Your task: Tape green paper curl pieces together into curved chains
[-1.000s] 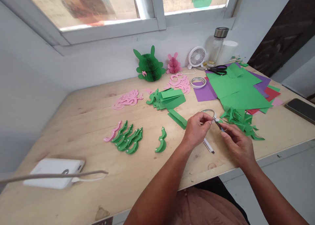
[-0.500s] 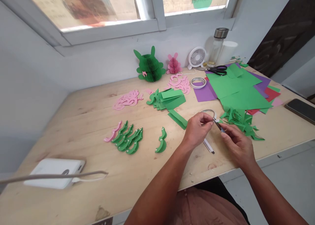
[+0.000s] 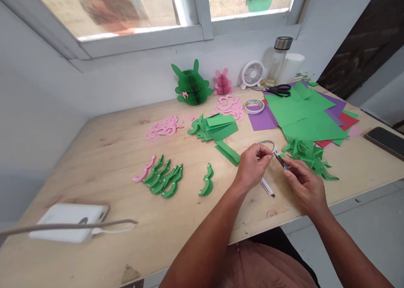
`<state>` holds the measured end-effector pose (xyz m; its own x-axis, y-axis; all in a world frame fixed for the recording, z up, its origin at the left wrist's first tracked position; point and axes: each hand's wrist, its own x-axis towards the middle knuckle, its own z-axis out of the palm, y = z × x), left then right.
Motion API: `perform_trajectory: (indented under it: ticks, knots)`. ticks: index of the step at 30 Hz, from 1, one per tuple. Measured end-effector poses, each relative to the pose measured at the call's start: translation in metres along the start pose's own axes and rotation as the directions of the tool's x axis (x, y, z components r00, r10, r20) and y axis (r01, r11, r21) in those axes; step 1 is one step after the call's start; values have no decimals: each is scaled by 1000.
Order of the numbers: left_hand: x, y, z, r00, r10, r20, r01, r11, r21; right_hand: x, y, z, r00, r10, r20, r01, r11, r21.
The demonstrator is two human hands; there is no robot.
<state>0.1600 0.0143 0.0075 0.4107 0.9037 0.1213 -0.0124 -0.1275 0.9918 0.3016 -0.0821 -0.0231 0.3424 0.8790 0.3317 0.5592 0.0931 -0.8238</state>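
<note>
My left hand (image 3: 254, 164) is closed, thumb and fingers pinched at the near edge of a roll of white tape (image 3: 269, 143). My right hand (image 3: 306, 183) grips a slim dark blade-like tool (image 3: 280, 160), whose far end meets the tape by my left fingertips. Just below my left hand lies a white pen-like stick with a dark tip (image 3: 268, 188). A folded green paper strip (image 3: 227, 152) is left of my left fingers. Farther left lie a scalloped green paper piece (image 3: 206, 180) and a row of similar green pieces (image 3: 164, 176) beside a pink one (image 3: 143, 170).
Green scraps (image 3: 311, 157) and stacked coloured paper (image 3: 303, 115) lie right, with black scissors (image 3: 279, 90) and another tape roll (image 3: 253, 107). At the back stand paper honeycomb figures (image 3: 192, 86), a small fan (image 3: 252, 73) and a bottle (image 3: 277, 61). A white power bank (image 3: 69, 220) sits front left.
The dark tool and both hands' fingertips have shifted very slightly at the tape. Everything else stays where it was.
</note>
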Motion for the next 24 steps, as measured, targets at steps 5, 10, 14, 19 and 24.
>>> perform_trajectory:
  ticks: [5, 10, 14, 19, 24]
  knots:
    - [0, 1, 0, 1000, -22, -7, 22, 1000, -8, 0, -3, 0, 1000, 5, -23, -6, 1000, -8]
    - [-1, 2, 0, 1000, -29, -7, 29, 1000, -9, 0, -3, 0, 999, 13, -30, -13, 1000, 5]
    - [0, 0, 1, 999, -35, -7, 35, 999, -15, -1, -2, 0, 999, 24, -24, -23, 1000, 20]
    - [0, -2, 2, 999, -31, -5, 31, 999, -9, -1, -1, 0, 1000, 16, -27, -15, 999, 29]
    - [-1, -1, 1, 999, -33, -3, 33, 999, 1, -1, -2, 0, 999, -5, -37, 6, 1000, 11]
